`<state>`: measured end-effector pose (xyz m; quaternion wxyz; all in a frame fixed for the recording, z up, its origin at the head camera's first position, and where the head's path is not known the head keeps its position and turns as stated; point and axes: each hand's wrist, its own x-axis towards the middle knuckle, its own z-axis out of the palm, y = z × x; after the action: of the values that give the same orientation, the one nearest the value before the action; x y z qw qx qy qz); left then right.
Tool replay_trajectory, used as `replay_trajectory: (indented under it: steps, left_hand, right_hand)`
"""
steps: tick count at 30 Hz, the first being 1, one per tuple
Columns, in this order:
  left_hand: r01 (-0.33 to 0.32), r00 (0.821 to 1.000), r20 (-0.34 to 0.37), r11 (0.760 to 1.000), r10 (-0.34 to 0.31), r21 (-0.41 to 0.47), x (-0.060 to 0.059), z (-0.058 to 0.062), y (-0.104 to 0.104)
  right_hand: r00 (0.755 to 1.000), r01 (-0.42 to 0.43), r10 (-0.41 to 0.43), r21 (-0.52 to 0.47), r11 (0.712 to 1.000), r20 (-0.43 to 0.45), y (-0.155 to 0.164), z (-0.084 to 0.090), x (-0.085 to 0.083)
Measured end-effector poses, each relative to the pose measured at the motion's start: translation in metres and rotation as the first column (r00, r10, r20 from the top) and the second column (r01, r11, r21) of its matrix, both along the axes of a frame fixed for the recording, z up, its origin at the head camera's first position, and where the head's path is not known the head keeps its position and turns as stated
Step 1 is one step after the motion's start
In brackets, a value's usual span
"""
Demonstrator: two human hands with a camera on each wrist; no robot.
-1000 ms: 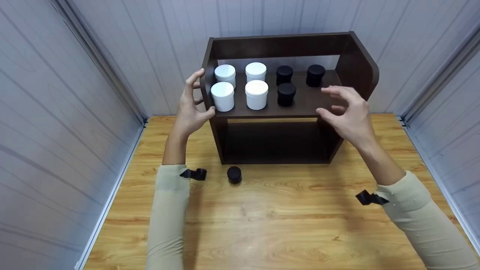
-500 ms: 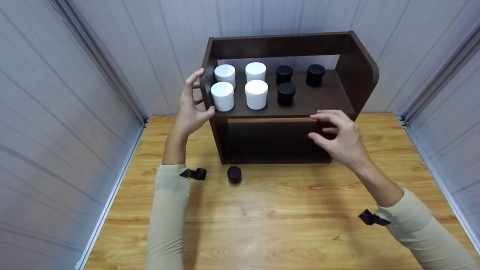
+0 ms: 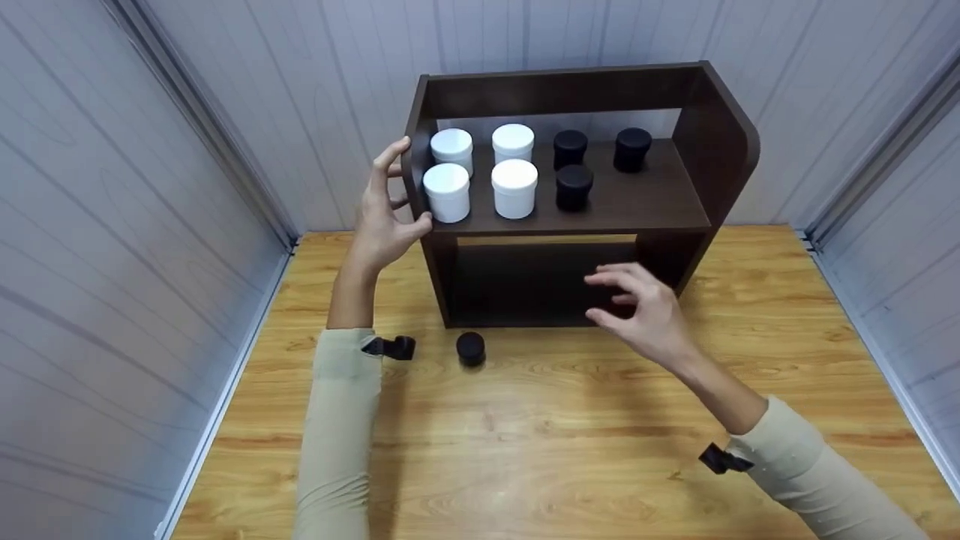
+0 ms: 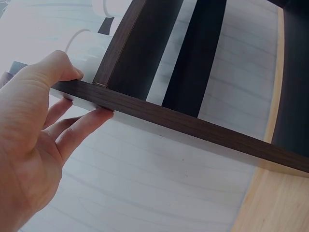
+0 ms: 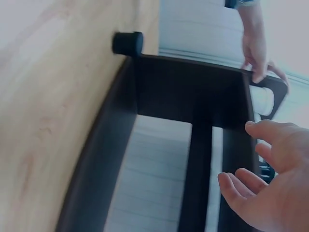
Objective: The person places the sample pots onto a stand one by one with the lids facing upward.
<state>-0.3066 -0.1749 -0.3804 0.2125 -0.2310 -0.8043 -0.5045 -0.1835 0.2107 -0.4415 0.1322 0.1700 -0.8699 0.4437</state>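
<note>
My left hand (image 3: 386, 225) grips the left side panel of a dark brown two-tier shelf (image 3: 570, 223), thumb on the inner side and fingers outside, as the left wrist view also shows. My right hand (image 3: 645, 315) hangs in front of the lower tier with fingers spread and nothing between them. A small black jar (image 3: 471, 349) stands on the wooden floor by the shelf's front left foot. On the upper tier, several white jars (image 3: 514, 189) stand at the left. Three black jars stand to their right, two at the back and one black jar (image 3: 574, 187) in front.
The shelf's tall right side panel (image 3: 720, 142) rises beside the upper tier. Pale panelled walls (image 3: 187, 300) enclose the wood-look surface (image 3: 510, 450) at the left, right and back. A black camera mount (image 3: 390, 347) juts from the left wrist.
My right hand has come down and leftward from the upper tier's right front, fingers still spread. The left hand and the jars have stayed where they were.
</note>
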Motion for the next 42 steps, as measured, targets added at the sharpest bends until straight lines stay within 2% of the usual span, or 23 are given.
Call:
replay_trajectory:
  steps: [6, 16, 30, 42]
  left_hand:
    - [-0.002, 1.0, -0.007, 1.0, 0.002, 0.009, -0.001, -0.001, -0.001]
    - [0.012, 1.0, -0.002, 1.0, -0.012, 0.019, -0.001, -0.002, 0.0]
    - [0.037, 0.999, -0.004, 0.999, -0.037, 0.034, -0.002, -0.003, 0.001]
    - [0.026, 1.0, -0.007, 0.999, -0.026, 0.026, -0.002, -0.003, 0.0]
  right_hand:
    - [0.999, -0.048, 0.049, 0.057, 0.997, -0.023, -0.013, -0.029, 0.0]
    - [0.991, -0.133, 0.132, 0.035, 0.99, 0.035, -0.04, -0.057, -0.002]
    - [0.956, -0.264, 0.268, -0.052, 0.963, 0.121, -0.081, -0.082, -0.008]
    - [0.937, -0.296, 0.307, -0.091, 0.951, 0.166, -0.11, -0.1, -0.021]
